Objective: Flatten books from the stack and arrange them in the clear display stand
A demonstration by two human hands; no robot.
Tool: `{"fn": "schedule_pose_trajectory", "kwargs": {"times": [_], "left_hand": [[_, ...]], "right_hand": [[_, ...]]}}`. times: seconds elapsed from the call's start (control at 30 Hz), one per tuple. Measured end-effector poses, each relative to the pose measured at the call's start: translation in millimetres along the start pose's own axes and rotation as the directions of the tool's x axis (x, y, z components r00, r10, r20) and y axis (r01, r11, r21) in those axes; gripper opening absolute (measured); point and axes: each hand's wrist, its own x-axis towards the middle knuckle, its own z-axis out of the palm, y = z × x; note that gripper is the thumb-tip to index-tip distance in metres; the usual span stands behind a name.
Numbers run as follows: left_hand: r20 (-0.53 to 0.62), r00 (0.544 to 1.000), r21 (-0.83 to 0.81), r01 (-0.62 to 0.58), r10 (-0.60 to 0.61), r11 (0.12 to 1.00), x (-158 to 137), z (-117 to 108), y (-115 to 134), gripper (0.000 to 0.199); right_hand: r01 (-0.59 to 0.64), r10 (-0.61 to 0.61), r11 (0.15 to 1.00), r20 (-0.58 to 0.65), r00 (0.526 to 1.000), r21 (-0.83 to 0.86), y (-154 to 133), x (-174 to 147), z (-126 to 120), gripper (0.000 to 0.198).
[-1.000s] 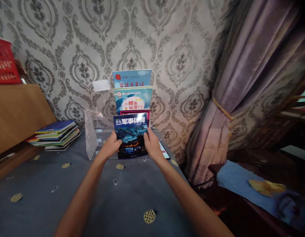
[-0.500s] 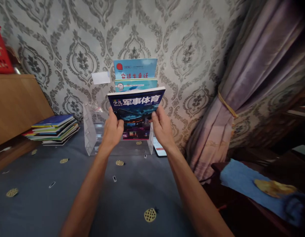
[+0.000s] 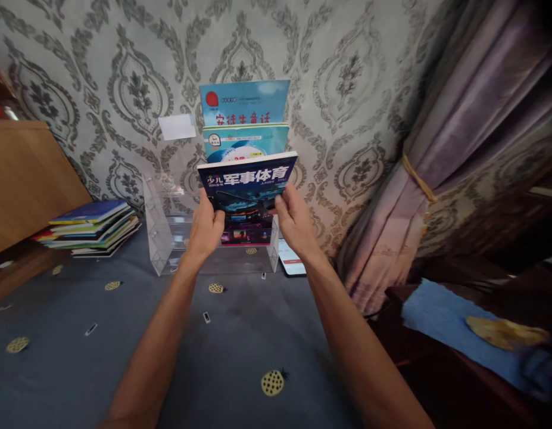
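A dark blue book (image 3: 249, 193) with white Chinese lettering is held by both side edges, tilted back, in front of a clear acrylic rack (image 3: 155, 238). My left hand (image 3: 206, 226) is closed on its left edge, thumb on the front cover. On the right edge my right hand (image 3: 296, 220) grips it the same way. Behind it, a teal book (image 3: 246, 140) stands in the rack. Farther back and higher stands a light blue book (image 3: 244, 101) with red lettering. The lower part of the dark book reaches the rack's front tier; whether it rests there I cannot tell.
A stack of books (image 3: 92, 229) lies at the left beside a wooden cabinet (image 3: 30, 179). A phone (image 3: 292, 259) leans behind the rack's right side. A tied curtain (image 3: 392, 196) hangs at the right, above a blue cloth (image 3: 449, 328). Pineapple-print fabric (image 3: 231, 357) covers the table.
The dark blue book has come down slightly against the rack, showing more of the teal book behind it. Both hands keep their hold. The camera view has shifted a little.
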Motion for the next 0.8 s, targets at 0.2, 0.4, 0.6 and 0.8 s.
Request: {"fn": "schedule_pose_trajectory", "kwargs": {"times": [0.2, 0.4, 0.6, 0.8], "left_hand": [[0.004, 0.999, -0.061, -0.045, 0.046, 0.997, 1.3, -0.7, 2.4, 0.051], [0.033, 0.998, -0.162, -0.047, 0.053, 0.986, 3.1, 4.6, -5.8, 0.043], [0.024, 0.998, -0.101, -0.054, 0.057, 0.993, 3.2, 8.4, -11.5, 0.04], [0.04, 0.999, 0.033, -0.037, 0.036, 0.999, 1.5, 9.7, -11.5, 0.03]], "right_hand": [[-0.047, 0.047, 0.998, 0.019, 0.999, 0.041, 5.9, 0.5, -0.2, 0.039], [-0.067, 0.067, 0.997, 0.012, 0.998, 0.043, 14.1, 0.9, 0.7, 0.034], [-0.093, 0.093, 0.995, 0.033, 0.995, 0.019, 19.9, 1.6, 0.3, 0.027], [-0.115, 0.13, 0.974, 0.068, 0.989, -0.193, 25.9, 0.4, -2.3, 0.031]]}}
